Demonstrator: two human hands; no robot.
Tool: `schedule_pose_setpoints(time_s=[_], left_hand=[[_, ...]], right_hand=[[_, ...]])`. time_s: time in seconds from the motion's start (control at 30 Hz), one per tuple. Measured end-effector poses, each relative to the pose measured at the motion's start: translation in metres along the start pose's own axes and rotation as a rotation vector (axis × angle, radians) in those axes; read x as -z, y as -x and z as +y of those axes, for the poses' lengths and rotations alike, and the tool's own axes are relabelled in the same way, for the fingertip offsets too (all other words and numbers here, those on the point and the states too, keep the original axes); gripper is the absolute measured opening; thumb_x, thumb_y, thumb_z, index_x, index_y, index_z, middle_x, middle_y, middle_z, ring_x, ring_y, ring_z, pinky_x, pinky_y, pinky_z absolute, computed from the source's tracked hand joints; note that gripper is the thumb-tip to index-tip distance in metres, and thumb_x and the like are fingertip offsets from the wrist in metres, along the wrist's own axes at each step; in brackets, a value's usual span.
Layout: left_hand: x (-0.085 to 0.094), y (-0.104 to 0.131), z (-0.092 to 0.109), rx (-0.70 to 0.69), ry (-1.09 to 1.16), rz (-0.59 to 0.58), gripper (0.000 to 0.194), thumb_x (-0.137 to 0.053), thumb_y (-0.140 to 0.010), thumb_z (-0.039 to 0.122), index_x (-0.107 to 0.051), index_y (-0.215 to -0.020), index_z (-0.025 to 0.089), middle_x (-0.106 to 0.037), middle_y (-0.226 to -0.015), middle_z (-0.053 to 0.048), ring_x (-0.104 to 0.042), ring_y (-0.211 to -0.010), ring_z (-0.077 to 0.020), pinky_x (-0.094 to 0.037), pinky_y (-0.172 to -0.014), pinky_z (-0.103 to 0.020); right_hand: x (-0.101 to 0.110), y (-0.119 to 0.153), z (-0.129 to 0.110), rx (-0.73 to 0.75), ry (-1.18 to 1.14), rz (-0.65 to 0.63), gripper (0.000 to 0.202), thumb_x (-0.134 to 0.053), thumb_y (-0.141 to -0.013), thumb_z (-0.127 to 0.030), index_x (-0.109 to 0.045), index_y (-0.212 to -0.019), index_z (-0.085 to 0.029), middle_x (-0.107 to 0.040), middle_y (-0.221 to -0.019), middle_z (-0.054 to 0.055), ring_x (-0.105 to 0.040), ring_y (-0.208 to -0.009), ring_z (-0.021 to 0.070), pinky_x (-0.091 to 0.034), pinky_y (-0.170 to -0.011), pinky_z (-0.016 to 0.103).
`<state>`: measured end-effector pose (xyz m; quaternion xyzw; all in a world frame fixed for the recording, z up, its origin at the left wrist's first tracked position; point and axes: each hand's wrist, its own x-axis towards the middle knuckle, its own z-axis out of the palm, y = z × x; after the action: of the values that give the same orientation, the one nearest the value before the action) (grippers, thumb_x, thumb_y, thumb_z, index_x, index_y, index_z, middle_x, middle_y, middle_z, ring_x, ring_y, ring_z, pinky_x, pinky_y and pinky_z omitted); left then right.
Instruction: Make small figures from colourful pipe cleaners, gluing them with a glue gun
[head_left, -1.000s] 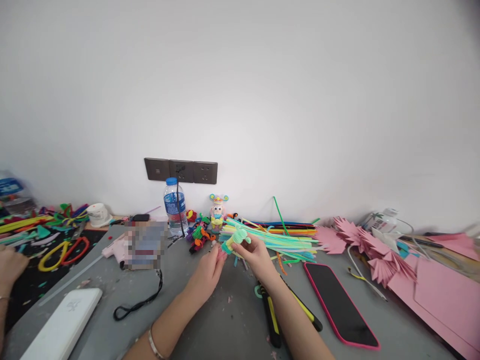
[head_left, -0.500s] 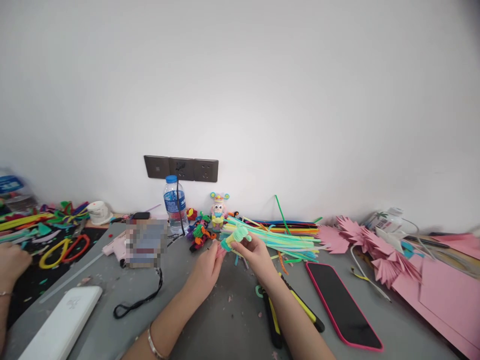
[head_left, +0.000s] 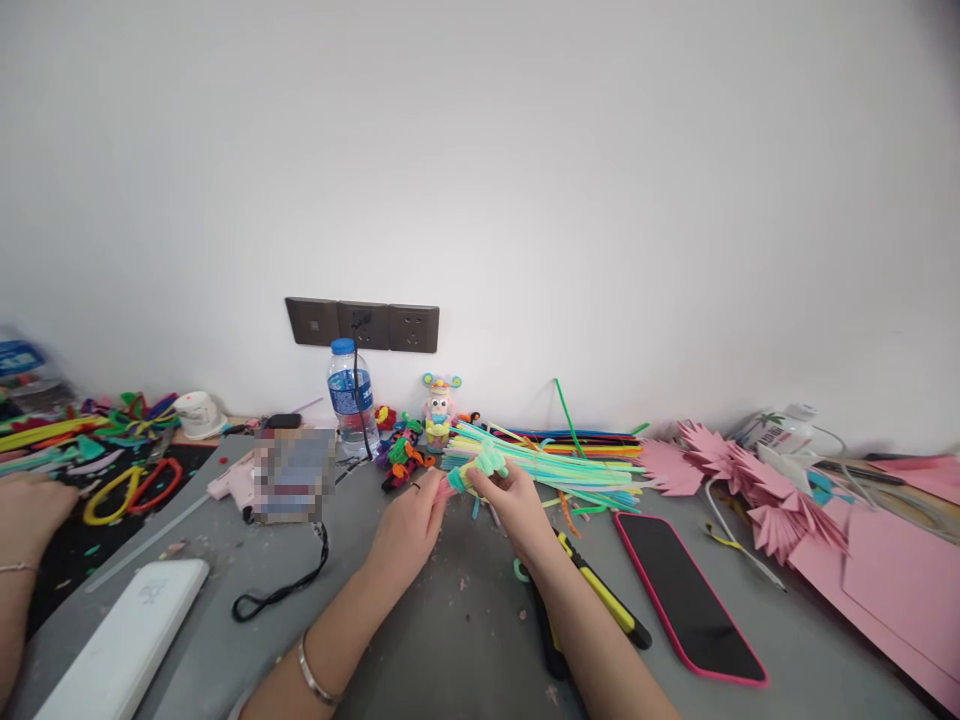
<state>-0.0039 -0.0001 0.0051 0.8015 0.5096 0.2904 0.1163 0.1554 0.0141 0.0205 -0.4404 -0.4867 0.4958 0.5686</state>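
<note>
Between my two hands, above the middle of the table, is a small fuzzy pipe-cleaner figure (head_left: 489, 461) in mint green, with yellow, teal and pink parts. My left hand (head_left: 414, 515) is closed on its pink lower end. The fingers of my right hand (head_left: 511, 500) pinch its green and yellow part from the other side. A bundle of pastel pipe cleaners (head_left: 570, 465) lies just behind my right hand. Pliers with black and yellow handles (head_left: 604, 595) lie partly under my right forearm. Behind my hands a finished-looking doll (head_left: 439, 410) with round ears stands by the wall.
A water bottle (head_left: 351, 400), a pink glue gun (head_left: 236, 487) and a white power bank (head_left: 124, 640) are to the left. Another person's hand (head_left: 34, 520) is near scissors (head_left: 109, 497). A phone (head_left: 690, 595) and folded pink paper (head_left: 795, 515) lie right.
The view has shifted slightly. The figure has tilted between my fingers, its green end now leaning right. The other person's hand at the left reaches a little farther in.
</note>
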Motion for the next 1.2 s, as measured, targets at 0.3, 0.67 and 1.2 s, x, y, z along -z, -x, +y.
schedule_pose_setpoints(time_s=[0.3,0.67,1.2], left_hand=[[0.001,0.002,0.0,-0.041,0.099,0.071,0.027,-0.03,-0.097,0.026,-0.054,-0.107,0.018,-0.067,-0.091,-0.01,-0.066,-0.076,-0.0217,-0.048,-0.064,-0.028],[0.007,0.001,0.003,-0.072,0.117,0.062,0.024,-0.029,-0.096,0.023,-0.052,-0.105,0.019,-0.065,-0.086,-0.008,-0.065,-0.073,-0.0209,-0.048,-0.062,-0.028],[0.01,0.005,0.01,0.03,0.418,0.04,0.033,-0.03,-0.098,0.036,-0.046,-0.122,0.019,-0.063,-0.111,-0.011,-0.062,-0.098,-0.0232,-0.049,-0.084,-0.035]], right_hand=[[0.003,0.0,0.0,0.041,0.055,-0.019,0.037,-0.075,-0.065,-0.051,-0.061,-0.072,-0.018,-0.062,-0.068,0.002,-0.055,-0.064,0.0188,-0.044,-0.06,0.029],[0.004,0.003,-0.008,0.103,0.154,-0.068,0.023,-0.069,-0.073,-0.038,-0.059,-0.071,-0.017,-0.056,-0.067,0.0,-0.049,-0.06,0.0149,-0.038,-0.057,0.026],[0.006,0.001,-0.006,0.114,0.112,-0.072,0.027,-0.071,-0.071,-0.042,-0.06,-0.073,-0.017,-0.06,-0.072,0.002,-0.054,-0.067,0.0178,-0.043,-0.064,0.027]])
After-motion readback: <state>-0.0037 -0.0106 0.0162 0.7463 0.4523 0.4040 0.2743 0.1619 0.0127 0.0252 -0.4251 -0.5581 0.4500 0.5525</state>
